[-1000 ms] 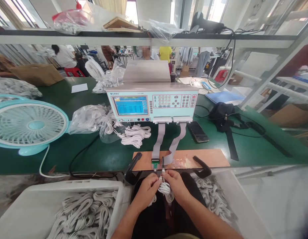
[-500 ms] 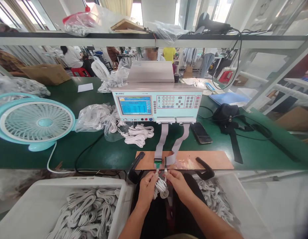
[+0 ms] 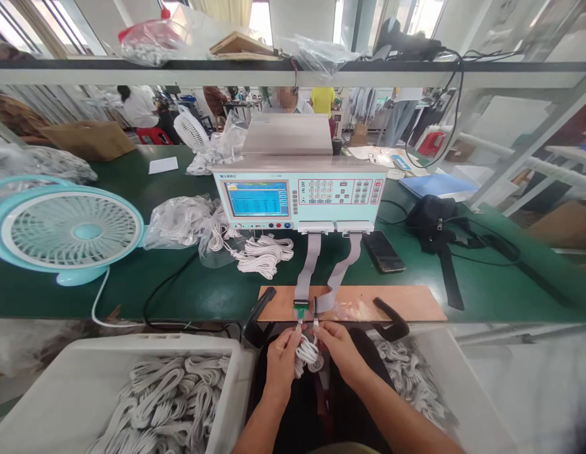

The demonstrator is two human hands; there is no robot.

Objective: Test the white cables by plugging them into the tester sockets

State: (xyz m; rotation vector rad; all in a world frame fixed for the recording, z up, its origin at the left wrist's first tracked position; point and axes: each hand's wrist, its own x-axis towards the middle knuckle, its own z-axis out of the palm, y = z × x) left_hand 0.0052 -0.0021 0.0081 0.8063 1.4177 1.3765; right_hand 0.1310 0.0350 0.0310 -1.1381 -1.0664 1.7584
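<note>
My left hand [image 3: 279,360] and my right hand [image 3: 339,350] each pinch one end of a coiled white cable [image 3: 306,354] just below the bench edge. The two plugs are held up at the small connectors [image 3: 306,311] that end two grey ribbon cables [image 3: 321,271]. Those ribbons hang from a pale blue cable tester [image 3: 299,197] with a lit screen and keypad. The connectors sit on a brown board [image 3: 392,302] on the green bench [image 3: 179,290].
White bin [image 3: 84,378] of coiled cables at lower left, more cables in a bin [image 3: 406,378] at lower right. Turquoise fan [image 3: 68,230], bagged cables [image 3: 179,221], loose coils [image 3: 264,252], phone [image 3: 383,251], black bag [image 3: 427,217]. Other people work at far tables.
My hands have risen with the cable to the connectors at the board's edge. The view has shifted slightly to the left.
</note>
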